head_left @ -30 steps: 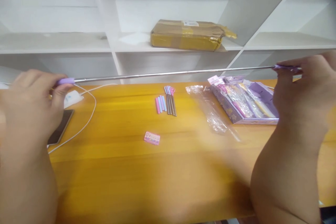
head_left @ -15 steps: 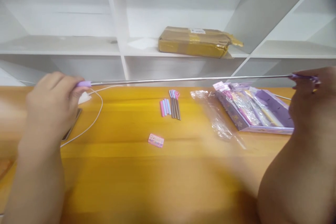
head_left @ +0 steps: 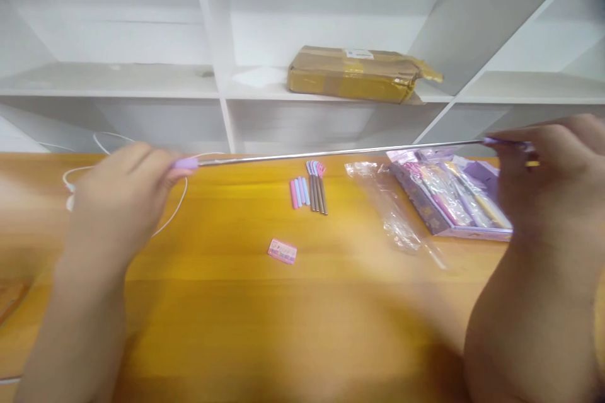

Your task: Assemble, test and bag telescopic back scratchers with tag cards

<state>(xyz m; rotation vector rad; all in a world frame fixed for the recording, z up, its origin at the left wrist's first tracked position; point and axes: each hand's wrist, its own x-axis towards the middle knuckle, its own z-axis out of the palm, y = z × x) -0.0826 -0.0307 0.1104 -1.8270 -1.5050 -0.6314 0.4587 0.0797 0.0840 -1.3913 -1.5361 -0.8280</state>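
Note:
A telescopic back scratcher [head_left: 302,154] with a thin silver rod stretches between my two hands above the table. My left hand [head_left: 125,201] is closed round its purple grip [head_left: 186,164]. At the other end, my right hand [head_left: 551,164] pinches the rod's purple tip, largely hidden by the fingers. Below the rod, several brown rods with blue and pink claw-shaped heads [head_left: 317,187] lie in a row, beside several pink and blue sleeves [head_left: 299,192]. A small pink printed card [head_left: 282,251] lies nearer to me.
An open purple box [head_left: 439,223] holds several wrapped scratchers at right. Clear plastic wrappers [head_left: 387,208] lie beside it. A white cable [head_left: 177,211] curves by my left hand. Behind the wooden table [head_left: 212,327], a taped carton [head_left: 354,75] sits on white shelving.
My hands have come closer together, left moving right and right moving left. The visible rod is shorter than before, still held at both ends.

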